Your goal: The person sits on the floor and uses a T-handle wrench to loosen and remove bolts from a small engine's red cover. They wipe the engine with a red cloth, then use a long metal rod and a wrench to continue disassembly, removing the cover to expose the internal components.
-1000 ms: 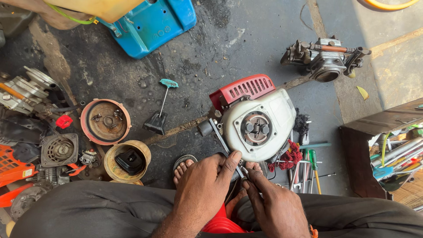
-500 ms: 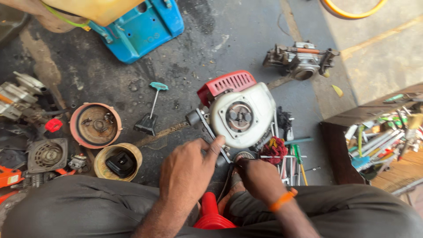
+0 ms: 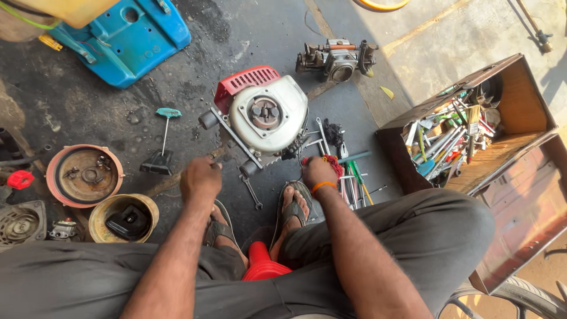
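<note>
The small engine [image 3: 263, 115] sits loose on the oily floor [image 3: 147, 118] just ahead of both feet, so a careless tug could roll it. Left hand [image 3: 201, 180] curls closed at a thin rod; right hand [image 3: 319, 172] rests fisted among scattered tools [image 3: 348, 177], where a slip could jab it, though I cannot tell what either grip holds.

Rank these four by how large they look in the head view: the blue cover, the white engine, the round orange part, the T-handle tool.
1. blue cover
2. white engine
3. round orange part
4. T-handle tool

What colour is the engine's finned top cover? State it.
Red, above the engine's white housing; the finned cover shows best in the head view.
</note>
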